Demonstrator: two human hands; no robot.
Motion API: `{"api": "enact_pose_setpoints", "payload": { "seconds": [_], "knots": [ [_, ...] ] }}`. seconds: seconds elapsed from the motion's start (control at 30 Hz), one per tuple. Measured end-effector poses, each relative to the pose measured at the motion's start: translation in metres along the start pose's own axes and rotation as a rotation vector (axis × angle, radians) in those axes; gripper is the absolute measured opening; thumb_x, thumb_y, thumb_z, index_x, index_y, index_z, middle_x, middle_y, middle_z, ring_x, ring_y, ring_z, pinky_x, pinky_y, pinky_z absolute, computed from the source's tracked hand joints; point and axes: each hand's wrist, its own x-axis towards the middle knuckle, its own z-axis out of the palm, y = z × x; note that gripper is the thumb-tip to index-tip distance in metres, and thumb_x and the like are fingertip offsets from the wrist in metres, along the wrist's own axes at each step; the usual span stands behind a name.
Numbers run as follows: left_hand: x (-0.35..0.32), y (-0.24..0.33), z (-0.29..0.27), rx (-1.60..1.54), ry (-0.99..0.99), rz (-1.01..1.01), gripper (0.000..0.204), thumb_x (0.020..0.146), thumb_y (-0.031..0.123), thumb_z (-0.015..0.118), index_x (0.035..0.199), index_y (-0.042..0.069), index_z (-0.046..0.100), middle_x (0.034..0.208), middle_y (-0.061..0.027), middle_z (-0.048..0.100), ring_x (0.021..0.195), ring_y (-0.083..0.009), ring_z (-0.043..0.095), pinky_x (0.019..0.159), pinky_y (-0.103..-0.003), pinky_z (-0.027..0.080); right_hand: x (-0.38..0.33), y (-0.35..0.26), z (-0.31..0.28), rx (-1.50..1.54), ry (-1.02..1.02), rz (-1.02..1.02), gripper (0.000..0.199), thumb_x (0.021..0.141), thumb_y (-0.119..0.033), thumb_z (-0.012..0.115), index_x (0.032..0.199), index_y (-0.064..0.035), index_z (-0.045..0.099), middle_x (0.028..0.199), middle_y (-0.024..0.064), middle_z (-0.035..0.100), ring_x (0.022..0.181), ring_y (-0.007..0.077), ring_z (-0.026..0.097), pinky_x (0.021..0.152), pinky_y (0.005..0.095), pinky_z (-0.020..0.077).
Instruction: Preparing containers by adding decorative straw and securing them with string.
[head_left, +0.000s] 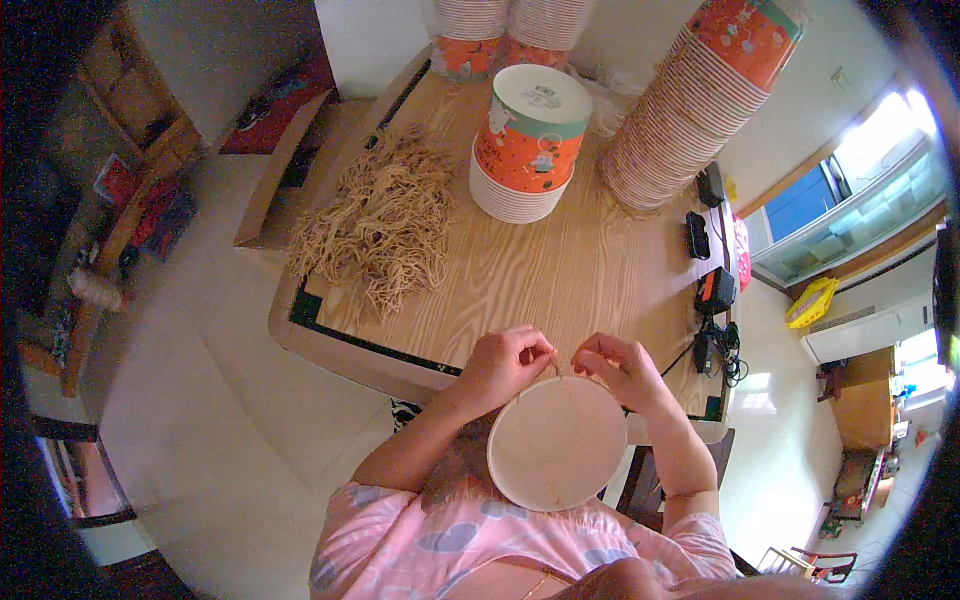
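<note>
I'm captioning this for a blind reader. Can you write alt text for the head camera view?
Seen from above, a person's left hand and right hand pinch a thin cord at the rim of a paper bowl held at the edge of a wooden table. On the table lie a heap of tan cords and stacks of orange bowls.

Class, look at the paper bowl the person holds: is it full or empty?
Empty: the paper bowl faces the camera, showing a bare pale inside, with both hands at its far rim.
</note>
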Motion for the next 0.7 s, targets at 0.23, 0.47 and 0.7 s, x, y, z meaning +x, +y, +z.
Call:
{"api": "enact_pose_setpoints", "payload": {
  "seconds": [0.23, 0.47, 0.7],
  "knots": [
    [0.0, 0.007, 0.001, 0.027, 0.091, 0.005, 0.007, 0.076, 0.007, 0.067, 0.079, 0.004, 0.06, 0.074, -0.0081, 0.062, 0.064, -0.0218, 0.062, 0.058, -0.033, 0.049, 0.028, 0.022, 0.001, 0.44, -0.325, 0.189, 0.019, 0.089, -0.019, 0.06, 0.088, -0.0009, 0.063, 0.079, -0.0004, 0.06, 0.071, 0.0061, 0.055, 0.06, 0.021, 0.0454],
    [-0.001, 0.009, -0.002, 0.063, 0.107, 0.045, 0.009, 0.074, 0.007, 0.067, 0.075, 0.005, 0.058, 0.072, -0.0083, 0.061, 0.065, -0.0263, 0.061, 0.059, -0.037, 0.047, 0.027, 0.012, 0.009, 0.534, -0.254, 0.308, 0.017, 0.088, -0.019, 0.062, 0.085, -0.0025, 0.063, 0.073, -0.0019, 0.06, 0.063, 0.0051, 0.054, 0.052, 0.0197, 0.0431],
    [0.002, 0.008, -0.004, 0.128, 0.089, 0.135, 0.01, 0.073, 0.008, 0.067, 0.073, 0.005, 0.057, 0.069, -0.0071, 0.058, 0.066, -0.0263, 0.058, 0.063, -0.038, 0.045, 0.025, 0.005, 0.007, 0.423, -0.286, 0.261, 0.014, 0.086, -0.017, 0.063, 0.082, -0.003, 0.064, 0.071, -0.0021, 0.059, 0.06, 0.0046, 0.054, 0.05, 0.0195, 0.0417]
  ]
}}
